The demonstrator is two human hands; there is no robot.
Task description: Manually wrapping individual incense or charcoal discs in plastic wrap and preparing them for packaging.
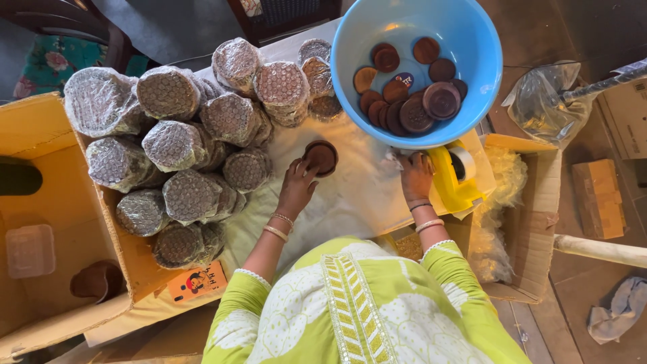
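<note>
Green and cream cloth of the person's tunic fills the near edge, and both arms reach forward over the white-covered worktop (350, 202). The left hand (296, 185) has its fingertips closed on a small stack of brown discs (321, 156) that stands on the white sheet, just in front of the bundles. The right hand (416, 176) lies flat, fingers spread and holding nothing, on the sheet beside a yellow tape dispenser (453, 176) at the foot of the basin.

As I judge it, the step in hand is gathering discs into a stack ready for wrapping. The next move would call for keeping that stack square under the fingertips while the free hand brings wrap or tape, since loose discs slide off one another easily.

Left of the arms, an orange rectangular label with a small red and black figure (197, 282) lies at the edge of an open brown carton (47, 202). Inside the carton sit a clear plastic tray (29, 251) and a brown cup-like piece (96, 280). Farther off, many round bundles wrapped in bubble film (192, 128) lie heaped, ends facing up, from the carton's flap across to the basin. At the far side, a light blue plastic basin (472, 47) holds loose brown discs. To the right on the floor are a crumpled clear bag (539, 101) and a small plain cardboard box (598, 199).
</note>
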